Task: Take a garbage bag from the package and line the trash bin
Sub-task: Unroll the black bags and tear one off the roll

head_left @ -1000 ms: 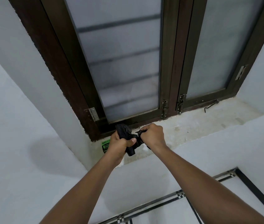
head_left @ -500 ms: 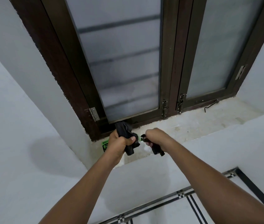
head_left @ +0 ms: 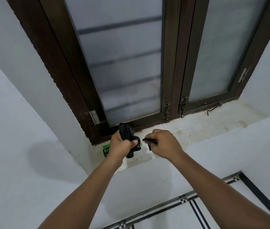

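While the left hand (head_left: 120,146) grips the bag roll (head_left: 127,134), the right hand (head_left: 163,143) pinches a black scrap (head_left: 150,141) just beside

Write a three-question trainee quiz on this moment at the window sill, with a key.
1. True or false: the left hand grips a roll of black garbage bags.
2. What does the right hand pinch?
A. a window latch
B. a black piece of bag
C. nothing
3. Fill in: the green-printed package lies on the ____, partly hidden behind the left hand.

Key: 1 true; 2 B; 3 window sill.
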Demonstrator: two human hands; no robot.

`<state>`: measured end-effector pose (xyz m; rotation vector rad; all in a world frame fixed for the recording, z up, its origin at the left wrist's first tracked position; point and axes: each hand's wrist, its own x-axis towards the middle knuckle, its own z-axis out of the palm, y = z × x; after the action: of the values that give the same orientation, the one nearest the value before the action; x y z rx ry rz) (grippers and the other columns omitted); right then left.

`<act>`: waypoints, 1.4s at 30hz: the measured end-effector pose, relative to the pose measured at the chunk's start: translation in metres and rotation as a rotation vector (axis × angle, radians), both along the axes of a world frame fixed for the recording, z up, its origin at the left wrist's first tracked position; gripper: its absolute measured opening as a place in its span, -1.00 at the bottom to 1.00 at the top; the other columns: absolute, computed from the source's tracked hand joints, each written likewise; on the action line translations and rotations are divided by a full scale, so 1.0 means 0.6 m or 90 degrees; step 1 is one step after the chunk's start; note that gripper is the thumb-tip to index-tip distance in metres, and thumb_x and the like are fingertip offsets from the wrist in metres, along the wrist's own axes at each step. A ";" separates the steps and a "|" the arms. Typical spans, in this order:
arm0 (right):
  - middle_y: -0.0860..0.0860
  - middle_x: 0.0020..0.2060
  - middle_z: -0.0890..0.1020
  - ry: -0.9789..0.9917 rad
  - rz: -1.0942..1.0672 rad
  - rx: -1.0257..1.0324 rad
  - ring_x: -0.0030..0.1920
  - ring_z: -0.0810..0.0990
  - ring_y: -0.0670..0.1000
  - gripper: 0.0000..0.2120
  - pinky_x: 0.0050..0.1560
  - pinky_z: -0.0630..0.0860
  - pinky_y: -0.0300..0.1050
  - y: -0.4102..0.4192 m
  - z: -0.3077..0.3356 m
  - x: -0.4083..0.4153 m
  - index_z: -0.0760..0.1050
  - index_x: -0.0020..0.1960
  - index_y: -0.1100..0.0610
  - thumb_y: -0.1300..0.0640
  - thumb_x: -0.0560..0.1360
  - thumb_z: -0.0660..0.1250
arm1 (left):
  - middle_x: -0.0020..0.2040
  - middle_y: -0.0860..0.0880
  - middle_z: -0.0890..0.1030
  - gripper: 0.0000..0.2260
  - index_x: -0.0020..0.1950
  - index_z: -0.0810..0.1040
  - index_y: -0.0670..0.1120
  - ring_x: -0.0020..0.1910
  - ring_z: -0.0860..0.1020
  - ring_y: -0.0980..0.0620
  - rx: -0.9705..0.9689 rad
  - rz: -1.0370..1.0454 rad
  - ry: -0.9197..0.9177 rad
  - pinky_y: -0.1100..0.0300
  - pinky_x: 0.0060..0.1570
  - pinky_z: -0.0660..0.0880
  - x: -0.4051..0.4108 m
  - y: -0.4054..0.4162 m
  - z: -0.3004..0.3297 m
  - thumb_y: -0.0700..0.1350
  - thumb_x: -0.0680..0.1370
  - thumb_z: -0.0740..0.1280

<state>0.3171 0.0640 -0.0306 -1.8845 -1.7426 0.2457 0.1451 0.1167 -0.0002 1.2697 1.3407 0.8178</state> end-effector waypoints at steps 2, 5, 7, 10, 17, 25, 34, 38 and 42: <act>-0.07 -0.37 0.60 0.139 0.001 -0.052 -0.28 0.59 0.04 -0.82 -0.28 0.56 -0.06 -0.013 0.017 -0.012 0.65 -0.29 -0.02 0.01 0.47 0.37 | -0.06 0.01 0.64 -0.62 -0.08 0.51 0.09 -0.04 0.60 -0.01 0.031 0.022 0.037 0.08 0.02 0.51 0.005 -0.003 -0.002 -0.37 0.43 0.51; -0.02 -0.53 0.53 0.440 -0.039 -0.112 -0.51 0.43 -0.03 -0.67 -0.53 0.33 -0.23 -0.021 0.043 -0.041 0.53 -0.43 0.11 0.09 0.49 0.39 | -0.12 -0.04 0.63 -0.70 -0.10 0.53 0.03 -0.09 0.60 -0.04 0.020 0.055 0.053 0.09 -0.09 0.54 0.018 -0.006 -0.002 -0.36 0.41 0.46; -0.08 -0.57 0.41 0.469 -0.043 -0.112 -0.59 0.35 -0.11 -0.59 -0.54 0.27 -0.27 -0.022 0.038 -0.054 0.48 -0.43 0.15 0.03 0.54 0.42 | -0.10 -0.09 0.62 -0.72 -0.06 0.55 -0.01 -0.06 0.60 -0.10 -0.010 0.067 0.057 0.00 -0.03 0.61 0.027 -0.003 0.002 -0.38 0.39 0.38; -0.13 -0.63 0.32 0.474 -0.067 -0.062 -0.59 0.32 -0.14 -0.44 -0.52 0.28 -0.33 -0.017 0.023 -0.060 0.33 -0.57 0.00 0.07 0.57 0.40 | -0.06 -0.12 0.62 -0.72 -0.03 0.55 -0.01 -0.03 0.61 -0.13 -0.053 0.078 0.060 -0.05 0.04 0.63 0.038 0.002 0.000 -0.36 0.41 0.34; -0.12 -0.59 0.32 0.445 -0.039 -0.026 -0.46 0.31 -0.03 -0.47 -0.35 0.30 -0.11 -0.021 0.011 -0.059 0.30 -0.56 -0.01 0.14 0.54 0.38 | -0.05 -0.15 0.62 -0.77 0.02 0.53 -0.07 -0.06 0.60 -0.12 -0.104 0.082 0.047 0.06 -0.09 0.60 0.053 0.003 -0.007 -0.33 0.44 0.34; -0.10 -0.50 0.42 0.562 0.062 -0.065 -0.42 0.37 0.00 -0.60 -0.37 0.31 -0.12 -0.044 0.028 -0.098 0.39 -0.41 0.09 0.03 0.57 0.36 | -0.05 -0.13 0.60 -0.65 0.13 0.50 -0.11 -0.04 0.61 -0.13 -0.109 0.058 0.099 -0.03 -0.02 0.65 0.028 0.033 0.004 -0.33 0.40 0.44; 0.11 -0.21 0.63 0.615 -0.136 -0.136 -0.26 0.56 0.12 -0.60 -0.17 0.53 0.00 -0.004 0.018 0.002 0.70 -0.06 -0.07 0.29 0.34 0.21 | 0.01 -0.12 0.63 -0.65 0.11 0.51 -0.10 -0.06 0.63 -0.08 -0.193 -0.024 -0.052 0.04 -0.09 0.60 0.021 0.022 -0.009 -0.46 0.47 0.43; -0.01 0.01 0.69 0.441 -0.150 -0.100 -0.04 0.69 0.11 -0.50 0.06 0.67 -0.02 0.014 0.007 0.030 0.63 0.03 -0.36 0.28 0.47 0.33 | 0.10 -0.14 0.63 -0.52 0.30 0.44 -0.12 0.06 0.63 -0.15 -0.225 -0.032 -0.081 -0.07 0.06 0.60 0.020 0.016 -0.008 -0.45 0.47 0.43; 0.03 0.12 0.70 0.256 -0.137 -0.069 0.01 0.64 0.03 -0.60 0.08 0.56 -0.16 0.035 0.025 0.059 0.57 0.29 0.06 0.25 0.48 0.49 | 0.18 -0.21 0.66 -0.46 0.37 0.47 -0.15 0.15 0.65 -0.24 -0.245 -0.001 -0.123 -0.16 0.19 0.60 0.022 0.020 -0.011 -0.45 0.44 0.44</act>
<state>0.3527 0.0849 -0.0158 -1.9191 -1.2730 0.6004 0.1584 0.1288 -0.0070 0.8691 1.2666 0.6256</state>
